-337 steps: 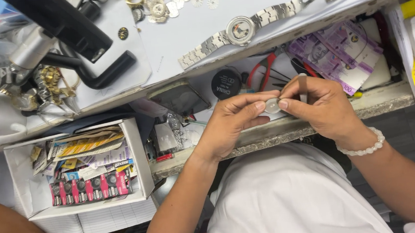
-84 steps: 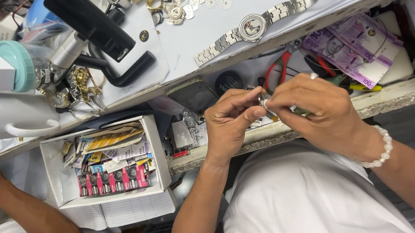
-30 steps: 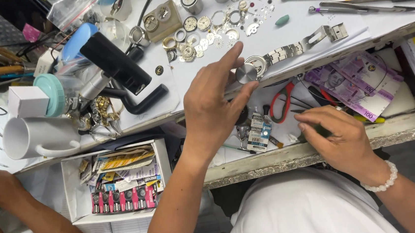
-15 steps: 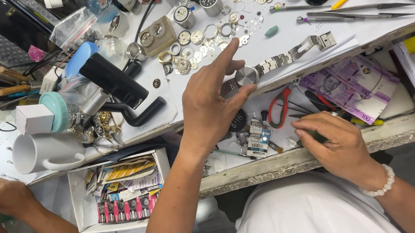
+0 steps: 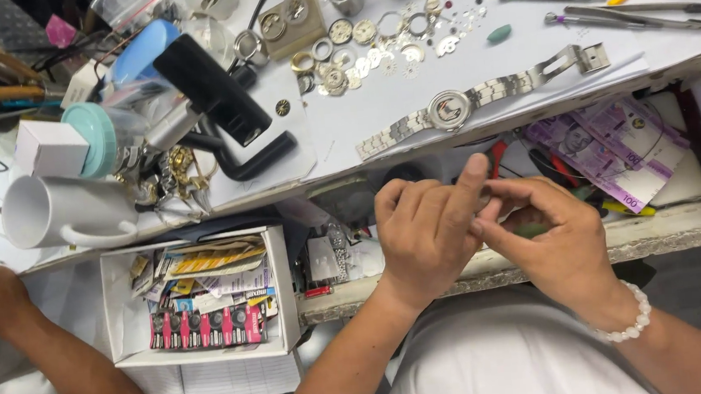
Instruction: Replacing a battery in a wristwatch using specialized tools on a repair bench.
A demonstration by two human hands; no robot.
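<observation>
We hold both hands close together in front of our chest, fingertips meeting. Our left hand (image 5: 428, 232) comes up from the lower middle on a bare forearm, its back turned toward us, knuckles bent and the fingers curled, with the index finger stretched out straight and pointing up and to the right. Our right hand (image 5: 549, 235) reaches in from the lower right, back also toward us, fingers bent inward so that their tips touch the left hand's fingertips. Whether anything sits pinched between them, we cannot tell. Our right wrist wears a bracelet of white beads (image 5: 627, 325); the left wrist is bare.
</observation>
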